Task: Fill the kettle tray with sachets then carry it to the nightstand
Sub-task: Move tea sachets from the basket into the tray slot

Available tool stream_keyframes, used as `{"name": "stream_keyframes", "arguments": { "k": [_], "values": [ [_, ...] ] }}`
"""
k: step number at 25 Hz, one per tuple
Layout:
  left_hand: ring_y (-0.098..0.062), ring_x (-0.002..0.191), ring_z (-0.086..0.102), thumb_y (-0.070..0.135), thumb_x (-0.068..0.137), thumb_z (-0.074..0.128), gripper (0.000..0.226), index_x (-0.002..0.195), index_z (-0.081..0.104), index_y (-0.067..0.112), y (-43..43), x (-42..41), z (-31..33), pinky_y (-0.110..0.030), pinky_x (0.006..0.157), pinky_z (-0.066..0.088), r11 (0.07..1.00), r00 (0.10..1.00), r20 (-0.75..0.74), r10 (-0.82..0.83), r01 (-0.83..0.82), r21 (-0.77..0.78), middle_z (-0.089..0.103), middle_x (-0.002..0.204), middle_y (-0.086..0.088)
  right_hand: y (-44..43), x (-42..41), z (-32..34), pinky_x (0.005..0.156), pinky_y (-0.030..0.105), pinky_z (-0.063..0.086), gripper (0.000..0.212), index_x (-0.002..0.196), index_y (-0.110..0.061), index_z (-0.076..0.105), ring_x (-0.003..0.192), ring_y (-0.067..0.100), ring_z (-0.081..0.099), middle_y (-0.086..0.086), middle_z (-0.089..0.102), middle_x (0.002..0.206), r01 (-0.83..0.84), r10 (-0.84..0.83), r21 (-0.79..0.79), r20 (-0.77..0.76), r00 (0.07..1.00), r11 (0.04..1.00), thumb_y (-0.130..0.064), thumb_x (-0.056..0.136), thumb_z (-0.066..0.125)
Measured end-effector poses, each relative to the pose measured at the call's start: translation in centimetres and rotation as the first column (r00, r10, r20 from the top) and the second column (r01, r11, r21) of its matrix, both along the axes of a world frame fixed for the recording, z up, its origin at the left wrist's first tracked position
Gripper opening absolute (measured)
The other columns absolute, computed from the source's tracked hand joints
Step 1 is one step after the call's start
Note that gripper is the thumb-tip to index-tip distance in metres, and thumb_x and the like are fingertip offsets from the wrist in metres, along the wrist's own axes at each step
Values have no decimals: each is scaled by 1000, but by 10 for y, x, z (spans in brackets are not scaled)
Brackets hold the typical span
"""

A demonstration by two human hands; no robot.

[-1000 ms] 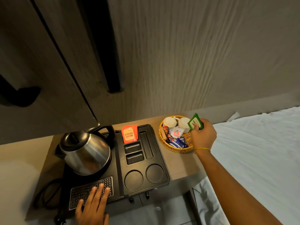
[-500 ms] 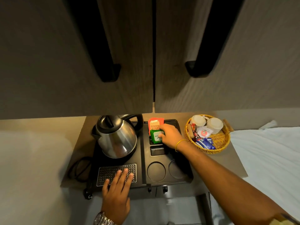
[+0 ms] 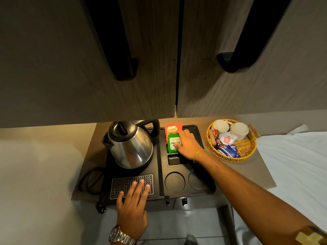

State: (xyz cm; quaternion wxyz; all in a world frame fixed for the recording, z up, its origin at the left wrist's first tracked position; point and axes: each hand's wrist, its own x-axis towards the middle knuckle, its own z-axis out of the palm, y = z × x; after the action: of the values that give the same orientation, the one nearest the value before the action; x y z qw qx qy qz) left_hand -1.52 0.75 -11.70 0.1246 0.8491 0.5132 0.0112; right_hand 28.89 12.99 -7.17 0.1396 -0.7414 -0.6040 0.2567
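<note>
A black kettle tray [image 3: 192,193] sits on a wooden counter with a steel kettle [image 3: 130,145] on its left half. An orange sachet [image 3: 170,129] stands in the rear slot. In the slot in front of it stands a green sachet [image 3: 173,144], with my right hand [image 3: 188,144] gripping its right edge. My left hand [image 3: 133,200] lies flat, fingers apart, on the tray's perforated metal grille [image 3: 122,184]. A wicker basket [image 3: 246,152] to the right holds more sachets and two white cups.
Two cabinet doors with long black handles [image 3: 235,62] hang just above the counter. The kettle's cord [image 3: 88,181] loops left of the tray. A white bed [image 3: 292,174] borders the counter on the right. The tray has one unfilled slot [image 3: 174,160] and two round recesses.
My right hand carried the green sachet from the basket to the tray and set it into the slot in front of the orange one. The left hand stayed on the grille.
</note>
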Motion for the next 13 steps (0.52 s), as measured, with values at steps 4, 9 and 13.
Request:
{"name": "stream_keyframes", "arguments": {
  "k": [4,9,13],
  "values": [
    [-23,147,34,12,42,80,108,145,50,26,1,-1,-3,-64,103,41,1000,1000,8,-1,1,13,48,156,-3,-20,25,17,102,46,49,45,135,-16,54,120,30,53,11,55,131,159,-168,238,18,986,958,-32,95,62],
    [-22,146,35,12,39,82,106,142,57,23,0,0,-5,-62,104,37,998,1000,22,-6,5,56,48,156,-3,-58,102,24,92,49,51,21,107,-9,71,107,36,59,16,64,113,425,-507,438,86,858,792,-18,90,62],
    [-23,141,41,17,41,80,98,137,62,22,-2,5,-3,-61,102,40,993,1000,12,-1,-1,118,53,151,-4,-74,149,11,104,49,48,32,118,-14,74,122,39,52,17,56,129,444,-500,236,300,813,864,-23,89,66]
  ]
}}
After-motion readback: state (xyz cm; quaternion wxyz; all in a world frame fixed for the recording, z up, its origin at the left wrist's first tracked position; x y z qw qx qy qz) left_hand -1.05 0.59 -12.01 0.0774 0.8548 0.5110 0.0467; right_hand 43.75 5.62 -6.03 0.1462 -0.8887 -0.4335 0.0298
